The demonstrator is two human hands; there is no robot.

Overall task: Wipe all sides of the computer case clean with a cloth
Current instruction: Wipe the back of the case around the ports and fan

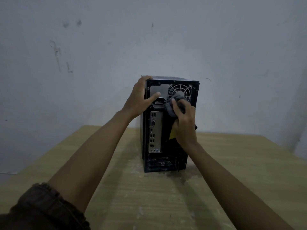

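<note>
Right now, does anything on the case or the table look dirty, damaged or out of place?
Yes. The slot covers at the bottom of the computer case look grimy and scuffed, and pale dusty smears lie on the table around its base. Nothing looks spilled or tipped.

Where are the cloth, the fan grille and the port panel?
Cloth (179,95): head view, on its bunched grey upper end.
Fan grille (180,87): head view, on the upper wires above the cloth.
Port panel (157,130): head view, on the bare silver plate beside the ports.
</note>
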